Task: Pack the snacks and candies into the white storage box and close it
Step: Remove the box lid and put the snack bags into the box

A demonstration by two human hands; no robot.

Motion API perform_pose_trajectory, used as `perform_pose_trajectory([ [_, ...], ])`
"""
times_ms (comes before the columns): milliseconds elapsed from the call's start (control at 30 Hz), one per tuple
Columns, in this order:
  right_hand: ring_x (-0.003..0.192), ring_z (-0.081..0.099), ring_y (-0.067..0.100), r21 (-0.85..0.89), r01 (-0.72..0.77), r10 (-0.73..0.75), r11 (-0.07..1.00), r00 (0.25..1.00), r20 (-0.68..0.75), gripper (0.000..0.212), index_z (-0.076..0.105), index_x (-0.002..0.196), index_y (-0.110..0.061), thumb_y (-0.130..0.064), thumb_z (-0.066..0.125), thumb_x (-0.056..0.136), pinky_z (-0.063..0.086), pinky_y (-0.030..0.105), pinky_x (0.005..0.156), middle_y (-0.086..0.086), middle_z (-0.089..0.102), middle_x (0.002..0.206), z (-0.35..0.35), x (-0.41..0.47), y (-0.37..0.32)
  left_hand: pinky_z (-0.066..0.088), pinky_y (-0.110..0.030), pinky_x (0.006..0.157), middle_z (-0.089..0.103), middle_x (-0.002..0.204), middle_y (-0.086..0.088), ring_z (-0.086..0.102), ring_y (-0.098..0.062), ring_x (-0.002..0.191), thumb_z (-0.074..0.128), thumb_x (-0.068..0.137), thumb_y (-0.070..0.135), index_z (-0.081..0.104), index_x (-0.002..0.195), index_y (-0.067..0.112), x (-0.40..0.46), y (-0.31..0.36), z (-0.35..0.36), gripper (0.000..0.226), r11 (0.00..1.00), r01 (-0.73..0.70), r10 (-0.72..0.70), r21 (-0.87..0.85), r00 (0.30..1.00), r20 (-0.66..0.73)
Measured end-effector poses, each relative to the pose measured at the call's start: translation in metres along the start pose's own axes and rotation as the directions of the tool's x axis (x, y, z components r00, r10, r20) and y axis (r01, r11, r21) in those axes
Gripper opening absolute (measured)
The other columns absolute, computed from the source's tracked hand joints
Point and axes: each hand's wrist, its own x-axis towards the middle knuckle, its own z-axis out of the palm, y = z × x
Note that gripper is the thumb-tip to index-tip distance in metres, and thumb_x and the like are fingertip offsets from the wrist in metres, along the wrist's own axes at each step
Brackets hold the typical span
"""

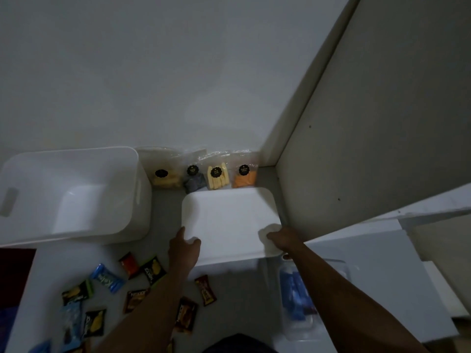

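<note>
- Gripping the flat white plastic lid at its near corners: left hand and right hand each curl round an edge.
- Lid lies flat, long axis left–right, right of the open white plastic storage box.
- Box appears empty, mouth upward.
- Wrapped candies and clear snack pouches sit unpacked on the tabletop; packing has seemingly not begun.

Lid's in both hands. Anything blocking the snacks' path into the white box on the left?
Nothing visible does. The white storage box is open and looks empty, and the loose candies lie on the surface just in front of it. The lid is held to the right by the left hand and right hand, clear of the opening.
</note>
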Motion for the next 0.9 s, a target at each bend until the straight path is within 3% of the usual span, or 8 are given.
perform_pose_trajectory([
  [267, 0.118, 0.062, 0.036, 0.056, 0.084, -0.081, 0.995, 0.995, -0.056, 0.05, 0.059, 0.134, -0.001, -0.023, 0.071, 0.091, 0.054, 0.038, 0.095, 0.019, 0.064, 0.133, 0.005, -0.003, 0.007, 0.045, -0.047, 0.109, 0.047, 0.15, -0.014, 0.05, -0.036, 0.131, 0.064, 0.09, 0.034, 0.04, 0.152, 0.023, -0.004, 0.0, 0.002, 0.067, 1.0, -0.009, 0.008, 0.018, 0.998, 0.06],
  [400, 0.121, 0.061, 0.035, -0.057, 0.072, -0.079, 0.996, 0.99, -0.121, 0.053, 0.057, 0.133, -0.004, -0.03, 0.068, 0.089, 0.05, 0.034, 0.097, 0.018, 0.063, 0.133, 0.005, -0.007, 0.011, 0.043, -0.045, 0.112, 0.044, 0.154, -0.009, 0.048, -0.033, 0.135, 0.063, 0.091, 0.031, 0.039, 0.153, 0.022, -0.009, -0.002, 0.003, 0.067, 0.999, -0.037, 0.036, 0.006, 0.997, 0.066],
  [533, 0.118, 0.063, 0.035, -0.087, 0.174, -0.19, 0.981, 0.954, -0.233, 0.055, 0.058, 0.136, -0.008, -0.029, 0.066, 0.086, 0.052, 0.036, 0.099, 0.019, 0.063, 0.13, 0.016, -0.015, 0.006, 0.046, -0.048, 0.109, 0.056, 0.143, -0.012, 0.054, -0.034, 0.129, 0.059, 0.086, 0.038, 0.05, 0.145, 0.016, -0.013, -0.005, 0.002, 0.064, 0.989, -0.099, 0.106, 0.112, 0.993, -0.055],
  [600, 0.114, 0.066, 0.034, -0.082, 0.26, -0.272, 0.962, 0.937, -0.218, 0.051, 0.059, 0.136, -0.01, -0.025, 0.067, 0.088, 0.051, 0.032, 0.096, 0.017, 0.067, 0.129, 0.022, -0.019, -0.007, 0.05, -0.051, 0.101, 0.062, 0.132, -0.012, 0.058, -0.036, 0.122, 0.051, 0.079, 0.044, 0.054, 0.138, 0.015, -0.007, -0.006, -0.002, 0.066, 0.979, -0.132, 0.152, 0.153, 0.981, -0.123],
  [700, 0.116, 0.066, 0.029, -0.062, 0.366, -0.371, 0.928, 0.914, -0.162, 0.047, 0.06, 0.136, -0.012, -0.024, 0.068, 0.091, 0.048, 0.029, 0.096, 0.011, 0.068, 0.13, 0.033, -0.023, -0.036, 0.041, -0.051, 0.112, 0.05, 0.149, -0.015, 0.046, -0.037, 0.137, 0.061, 0.089, 0.033, 0.044, 0.149, 0.014, 0.004, 0.008, -0.014, 0.066, 0.982, -0.128, 0.153, 0.137, 0.97, -0.192],
  [900, 0.111, 0.067, 0.021, 0.031, 0.544, -0.543, 0.839, 0.839, -0.028, 0.041, 0.064, 0.134, -0.018, -0.023, 0.07, 0.093, 0.044, 0.021, 0.094, 0.006, 0.07, 0.126, 0.063, -0.02, -0.117, 0.028, -0.045, 0.121, 0.03, 0.163, -0.01, 0.029, -0.031, 0.15, 0.066, 0.092, 0.02, 0.024, 0.159, 0.015, 0.055, 0.047, -0.043, 0.079, 0.984, -0.143, 0.109, -0.101, 0.951, -0.29],
])
